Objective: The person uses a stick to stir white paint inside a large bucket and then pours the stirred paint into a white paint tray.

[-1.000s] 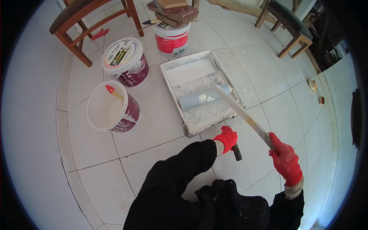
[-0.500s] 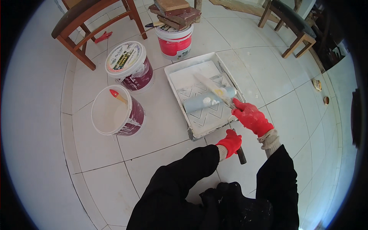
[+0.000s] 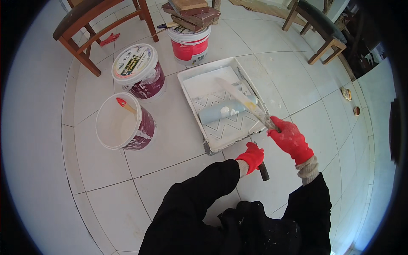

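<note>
A white paint tray (image 3: 211,77) with a zigzag-ridged floor lies on the tiles in front of me. Across it rests a paint roller (image 3: 211,114) with a pale blue-grey sleeve and white paint dabs on it. In a red glove, my left hand (image 3: 252,157) is closed round the roller's dark handle (image 3: 264,172), just off the tray's near edge. My right hand (image 3: 291,139), also red-gloved, grips a long flat blade (image 3: 240,97) smeared with white and some yellow. That blade slants over the roller and the tray's right part; whether it touches the sleeve I cannot tell.
Left of the tray stands an open bucket (image 3: 145,127) with a red-tipped brush (image 3: 126,105) inside. Behind it is a lidded bucket (image 3: 146,83). A red bucket (image 3: 190,49) carries stacked brown blocks (image 3: 195,17). Chairs (image 3: 91,38) stand at the far left and far right.
My right hand has moved right and slightly toward me, drawing the blade's handle off the roller's right end. The left hand keeps its grip on the roller handle. The whole view has shifted slightly.
</note>
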A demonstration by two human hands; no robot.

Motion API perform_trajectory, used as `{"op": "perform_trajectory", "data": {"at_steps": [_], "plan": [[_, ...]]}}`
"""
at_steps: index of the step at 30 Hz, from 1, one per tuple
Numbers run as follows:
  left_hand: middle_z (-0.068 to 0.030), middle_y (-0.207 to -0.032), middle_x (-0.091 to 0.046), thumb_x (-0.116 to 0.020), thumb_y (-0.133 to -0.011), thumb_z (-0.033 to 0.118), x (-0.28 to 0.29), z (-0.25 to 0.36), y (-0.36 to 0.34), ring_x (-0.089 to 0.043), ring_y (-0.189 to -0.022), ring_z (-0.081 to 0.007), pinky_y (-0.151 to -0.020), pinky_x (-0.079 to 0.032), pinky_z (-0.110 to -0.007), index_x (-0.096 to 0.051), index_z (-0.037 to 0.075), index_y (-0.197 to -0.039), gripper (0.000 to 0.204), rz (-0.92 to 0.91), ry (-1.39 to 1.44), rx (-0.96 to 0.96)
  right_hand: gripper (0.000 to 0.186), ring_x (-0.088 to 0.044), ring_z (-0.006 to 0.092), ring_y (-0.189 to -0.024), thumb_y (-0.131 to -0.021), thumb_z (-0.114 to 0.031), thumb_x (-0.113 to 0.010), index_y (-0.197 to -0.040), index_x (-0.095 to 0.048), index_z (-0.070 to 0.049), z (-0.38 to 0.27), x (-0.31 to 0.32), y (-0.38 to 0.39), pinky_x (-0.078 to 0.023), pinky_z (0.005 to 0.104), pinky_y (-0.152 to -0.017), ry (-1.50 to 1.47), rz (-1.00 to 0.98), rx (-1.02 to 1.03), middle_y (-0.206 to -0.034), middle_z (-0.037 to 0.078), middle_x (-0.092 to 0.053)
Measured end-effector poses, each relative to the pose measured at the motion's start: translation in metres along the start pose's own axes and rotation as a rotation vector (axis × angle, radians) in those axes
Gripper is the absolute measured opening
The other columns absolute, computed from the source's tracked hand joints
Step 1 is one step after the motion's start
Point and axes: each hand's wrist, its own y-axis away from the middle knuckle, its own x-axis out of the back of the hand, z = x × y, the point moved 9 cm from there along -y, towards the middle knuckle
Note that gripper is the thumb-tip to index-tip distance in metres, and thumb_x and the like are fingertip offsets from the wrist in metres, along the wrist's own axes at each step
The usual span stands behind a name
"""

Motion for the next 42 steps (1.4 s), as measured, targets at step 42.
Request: {"op": "perform_trajectory", "data": {"at_steps": [42], "plan": [[-0.0099, -0.085, -0.055, -0.042, -0.094, 0.036, -0.002, -0.002, -0.003, -0.057, -0.069, -0.0303, -0.058, -0.045, -0.052, -0.038, 0.012, -0.103, 0.026, 0.044, -0.031, 0.009, 0.051, -0.04, 0.0088, -0.041, -0.095, -0.046, -0.039, -0.106, -0.056, 0.0, 0.037, 0.031, 0.153, -0.035, 0.0235, -0.04, -0.518, -0.57, -0.493, -0.055, 0.0, -0.047]]}}
